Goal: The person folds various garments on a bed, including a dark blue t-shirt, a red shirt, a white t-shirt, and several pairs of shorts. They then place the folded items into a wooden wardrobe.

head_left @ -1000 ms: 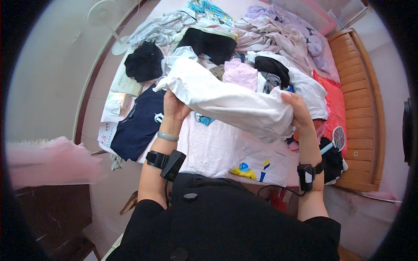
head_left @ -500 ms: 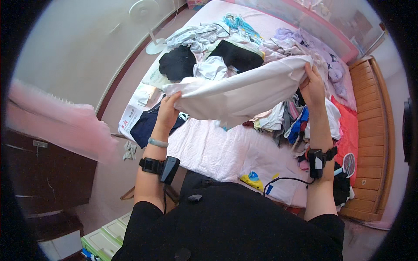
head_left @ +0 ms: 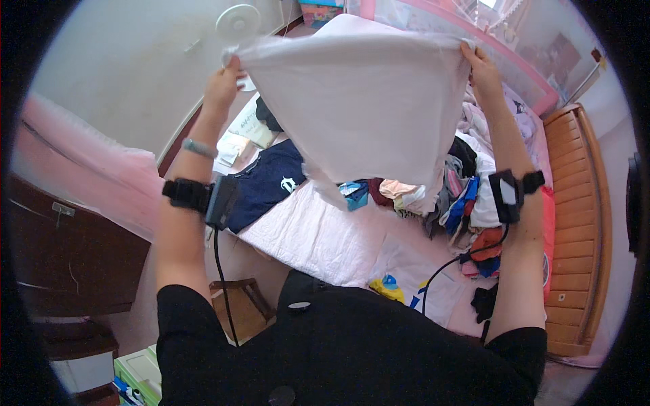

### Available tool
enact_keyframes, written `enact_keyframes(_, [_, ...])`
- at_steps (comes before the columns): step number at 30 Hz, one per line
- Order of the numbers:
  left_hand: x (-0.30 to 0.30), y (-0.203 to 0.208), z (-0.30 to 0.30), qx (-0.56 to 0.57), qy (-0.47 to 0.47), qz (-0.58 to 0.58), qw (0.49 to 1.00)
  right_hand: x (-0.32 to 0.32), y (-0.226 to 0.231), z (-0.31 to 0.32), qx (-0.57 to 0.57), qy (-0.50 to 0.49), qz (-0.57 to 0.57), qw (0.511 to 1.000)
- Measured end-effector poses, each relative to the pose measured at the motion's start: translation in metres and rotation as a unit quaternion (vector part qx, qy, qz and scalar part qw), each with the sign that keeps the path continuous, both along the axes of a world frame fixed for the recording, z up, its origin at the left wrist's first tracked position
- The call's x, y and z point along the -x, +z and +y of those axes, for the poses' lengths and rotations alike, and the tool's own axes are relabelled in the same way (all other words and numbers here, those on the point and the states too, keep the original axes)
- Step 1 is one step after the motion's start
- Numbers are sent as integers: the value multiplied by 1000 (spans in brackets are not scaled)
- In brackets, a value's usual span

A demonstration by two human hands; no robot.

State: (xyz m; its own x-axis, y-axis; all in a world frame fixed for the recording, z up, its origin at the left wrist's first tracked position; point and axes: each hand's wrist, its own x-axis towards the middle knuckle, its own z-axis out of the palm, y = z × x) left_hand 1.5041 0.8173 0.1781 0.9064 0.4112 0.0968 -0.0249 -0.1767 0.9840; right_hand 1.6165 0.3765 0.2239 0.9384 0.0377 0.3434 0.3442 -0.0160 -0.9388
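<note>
A white piece of clothing or cloth [head_left: 359, 101] hangs spread out in the air above the bed; its exact kind cannot be made out. At its upper left corner my left hand [head_left: 225, 80] is closed on the fabric. My right hand [head_left: 479, 66] pinches the upper right corner. Below the cloth's lower edge, a navy garment [head_left: 267, 183] with a white letter print lies flat at the left. To the right, a heap of mixed clothes [head_left: 464, 196] shows beyond the cloth. Much of the far bed is hidden behind it.
A pale pink quilted bedspread [head_left: 315, 240] covers the near bed. On it lies a white garment with a yellow and blue print [head_left: 389, 287]. A wooden headboard [head_left: 575, 230] stands at right, a white fan [head_left: 238, 26] at far left, and a wooden stool [head_left: 240, 308] by the near bed edge.
Both hands have risen and moved farther away, the left one also outward. The white cloth has gone from a slack, folded sheet to hanging spread open, uncovering more of the navy garment.
</note>
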Motion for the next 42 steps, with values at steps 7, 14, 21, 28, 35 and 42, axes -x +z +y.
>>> enact_keyframes(7, [10, 96, -5, 20, -33, -235, 971, -32, 53, 11, -47, 71, -45, 995])
enact_keyframes(14, [153, 11, 11, -629, 14, -279, 725, 78, -18, -16, 197, 150, -39, 968])
enact_keyframes(21, [269, -215, -59, -74, -280, 486, 824, 222, -251, -27, 367, 443, 334, 746])
enact_keyframes(28, [255, -337, -49, -135, -331, 387, 850, 265, -386, -6, 502, 470, 288, 666])
enact_keyframes(35, [96, -408, -15, -167, -122, 220, 953, 122, -433, 71, 472, 144, 163, 854])
enact_keyframes(42, [48, -444, -24, -287, -194, 290, 892, 56, -487, 131, 579, 84, 144, 798])
